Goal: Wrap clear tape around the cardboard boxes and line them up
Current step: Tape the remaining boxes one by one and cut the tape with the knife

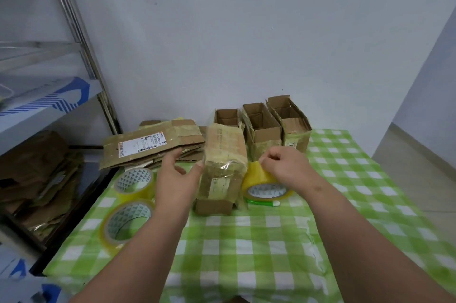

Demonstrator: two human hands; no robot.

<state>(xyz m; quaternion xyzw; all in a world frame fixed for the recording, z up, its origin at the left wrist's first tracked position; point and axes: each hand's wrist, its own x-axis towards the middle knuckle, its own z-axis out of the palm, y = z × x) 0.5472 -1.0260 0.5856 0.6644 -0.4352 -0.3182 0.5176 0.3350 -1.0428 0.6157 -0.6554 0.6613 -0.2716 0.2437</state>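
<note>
Right hand [283,167], fingers curled tight, pinching at the top of the tape roll [265,183] standing on edge just right of the box [223,167]. Left hand [176,179], fingers loose and spread, thumb tip against the box's left side. The box lies long-ways in the middle of the green checked cloth [271,241], shiny tape over its near half. Behind it, three open boxes [262,127] stand in a row by the wall. Far left: flattened cardboard [153,145] and two spare rolls [130,199].
</note>
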